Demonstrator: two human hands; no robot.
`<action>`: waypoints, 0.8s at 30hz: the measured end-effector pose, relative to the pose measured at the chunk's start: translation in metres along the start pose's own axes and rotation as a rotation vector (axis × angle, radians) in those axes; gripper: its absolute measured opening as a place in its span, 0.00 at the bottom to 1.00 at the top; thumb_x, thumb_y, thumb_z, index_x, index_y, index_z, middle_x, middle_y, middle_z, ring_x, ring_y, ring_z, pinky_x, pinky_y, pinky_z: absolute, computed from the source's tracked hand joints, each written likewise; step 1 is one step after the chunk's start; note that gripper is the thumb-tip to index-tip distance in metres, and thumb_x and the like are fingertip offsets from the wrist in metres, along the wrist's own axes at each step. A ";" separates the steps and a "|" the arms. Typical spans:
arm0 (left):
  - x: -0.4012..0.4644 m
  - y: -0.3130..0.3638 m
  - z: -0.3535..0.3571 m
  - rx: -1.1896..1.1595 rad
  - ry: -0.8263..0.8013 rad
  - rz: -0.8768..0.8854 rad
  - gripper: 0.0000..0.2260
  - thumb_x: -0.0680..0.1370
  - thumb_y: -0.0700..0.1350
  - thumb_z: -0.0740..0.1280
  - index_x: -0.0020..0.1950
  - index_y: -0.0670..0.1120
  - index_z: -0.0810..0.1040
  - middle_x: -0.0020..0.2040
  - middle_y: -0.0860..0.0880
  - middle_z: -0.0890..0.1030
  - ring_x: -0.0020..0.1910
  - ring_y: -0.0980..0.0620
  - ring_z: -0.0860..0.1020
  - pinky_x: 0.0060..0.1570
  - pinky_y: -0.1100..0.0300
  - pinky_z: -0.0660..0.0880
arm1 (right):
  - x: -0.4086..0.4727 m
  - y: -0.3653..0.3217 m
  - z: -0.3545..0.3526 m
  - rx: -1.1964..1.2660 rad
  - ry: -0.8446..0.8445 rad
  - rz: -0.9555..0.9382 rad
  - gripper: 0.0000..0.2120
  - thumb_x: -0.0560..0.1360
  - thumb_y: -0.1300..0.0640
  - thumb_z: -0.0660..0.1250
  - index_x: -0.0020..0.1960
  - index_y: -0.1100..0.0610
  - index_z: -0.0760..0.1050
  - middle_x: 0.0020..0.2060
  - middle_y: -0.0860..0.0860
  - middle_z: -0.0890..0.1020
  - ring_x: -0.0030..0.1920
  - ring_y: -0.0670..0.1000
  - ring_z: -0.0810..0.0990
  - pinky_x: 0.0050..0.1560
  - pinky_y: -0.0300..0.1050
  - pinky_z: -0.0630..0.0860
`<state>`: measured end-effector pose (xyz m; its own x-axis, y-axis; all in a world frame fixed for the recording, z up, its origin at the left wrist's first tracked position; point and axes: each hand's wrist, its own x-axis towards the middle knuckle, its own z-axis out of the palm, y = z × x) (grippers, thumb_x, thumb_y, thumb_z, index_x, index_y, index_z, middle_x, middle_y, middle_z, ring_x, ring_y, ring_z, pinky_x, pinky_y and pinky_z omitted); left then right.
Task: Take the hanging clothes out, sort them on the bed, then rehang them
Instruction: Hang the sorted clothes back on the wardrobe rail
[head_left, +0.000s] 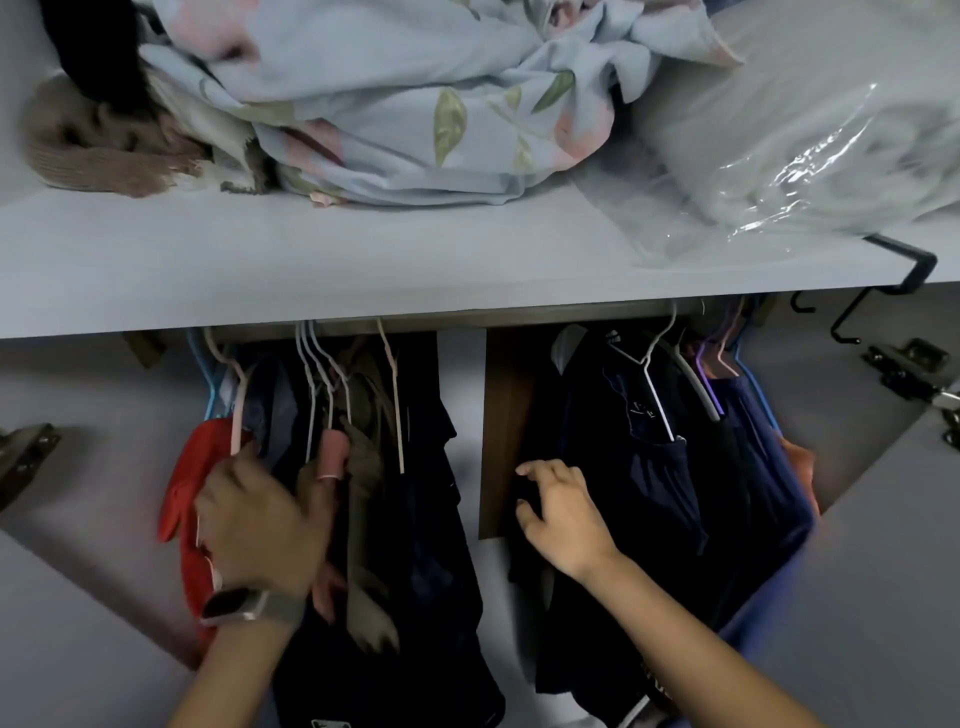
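Observation:
Two bunches of clothes hang on hangers under a wardrobe shelf (311, 270). The left bunch holds a red garment (192, 483), an olive one (366, 467) and dark ones (431, 519). My left hand (260, 519), with a watch on the wrist, reaches into this bunch, its fingers among the hangers and fabric between the red and olive garments; whether it grips anything is hidden. The right bunch is dark navy clothes (649, 467) on white hangers (654, 384). My right hand (561, 509) touches the left edge of this bunch with loosely bent fingers.
On the shelf lie a floral light-blue sheet (415, 104), a brown knit piece (98, 150) and a clear plastic bag (805, 145). A brown divider panel (501, 431) separates the bunches. Open wardrobe doors with hinges (909, 369) flank both sides. Black hooks (883, 280) hang at the right.

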<state>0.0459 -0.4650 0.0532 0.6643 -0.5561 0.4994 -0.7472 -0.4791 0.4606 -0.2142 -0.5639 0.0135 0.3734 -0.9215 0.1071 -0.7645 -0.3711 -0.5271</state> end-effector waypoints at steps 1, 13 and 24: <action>-0.010 0.021 -0.006 -0.081 0.055 0.142 0.20 0.73 0.48 0.66 0.58 0.36 0.70 0.53 0.33 0.73 0.52 0.34 0.71 0.49 0.43 0.69 | 0.005 0.003 -0.004 -0.056 -0.010 -0.023 0.18 0.76 0.54 0.62 0.66 0.51 0.69 0.62 0.49 0.72 0.63 0.51 0.66 0.65 0.44 0.66; -0.088 0.223 0.090 -0.682 -0.883 0.178 0.16 0.78 0.47 0.63 0.66 0.48 0.70 0.61 0.52 0.76 0.50 0.60 0.75 0.46 0.72 0.70 | 0.043 0.143 -0.181 -0.335 0.604 0.239 0.14 0.71 0.59 0.68 0.55 0.62 0.75 0.50 0.63 0.78 0.51 0.66 0.74 0.48 0.56 0.72; -0.115 0.364 0.171 -0.408 -0.953 0.149 0.32 0.81 0.45 0.55 0.75 0.42 0.35 0.63 0.39 0.74 0.55 0.43 0.77 0.49 0.56 0.72 | 0.037 0.162 -0.146 -0.577 0.159 0.242 0.18 0.80 0.43 0.51 0.54 0.51 0.76 0.52 0.52 0.80 0.58 0.57 0.76 0.57 0.57 0.64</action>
<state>-0.3056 -0.6910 0.0382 0.1454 -0.9806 -0.1317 -0.6400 -0.1947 0.7433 -0.4005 -0.6751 0.0554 0.1059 -0.9762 0.1891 -0.9936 -0.1113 -0.0184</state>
